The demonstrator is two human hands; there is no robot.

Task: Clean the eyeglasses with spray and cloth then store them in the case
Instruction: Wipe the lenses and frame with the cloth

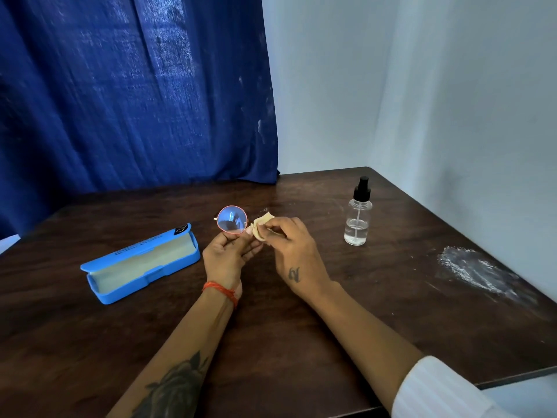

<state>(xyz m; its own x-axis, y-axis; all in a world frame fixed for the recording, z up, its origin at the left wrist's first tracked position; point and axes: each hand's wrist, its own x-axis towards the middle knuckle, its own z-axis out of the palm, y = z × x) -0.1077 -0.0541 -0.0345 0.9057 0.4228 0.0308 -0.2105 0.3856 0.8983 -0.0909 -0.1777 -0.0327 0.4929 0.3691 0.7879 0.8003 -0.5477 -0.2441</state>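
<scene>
Dark brown wooden table (301, 342) fills the lower view, pushed into a corner w/ a deep blue curtain (135, 92) behind on the left & a pale wall (422, 86) at back & right. A whitish powdery smear (470, 270) marks the tabletop near the right edge.

Bright blue plastic glasses case (141, 263) lies open on the table, left of the hands, lid tipped back, pale lining showing; nothing visible inside.

Clear plastic spray bottle w/ black pump top (358, 212) stands upright, right of the hands & well apart from them, approx 1/3 full of clear liquid.

Left hand (229, 254), red thread band at the wrist, is raised above the table, fingers curled, thumb & fingertips pinching the lower rim of the round red-framed eyeglasses (232, 220). Only 1 lens shows plainly, facing the camera w/ a blue tint; the other is hidden behind the cloth.

Right hand (289, 248), small tattoo on its back, white sleeve at the forearm, pinches a small cream-coloured cloth (261, 226) btwn thumb & fingertips, other fingers curled in. The cloth sits just beside the visible lens on its right; whether it wraps the 2nd lens can't be told.
</scene>
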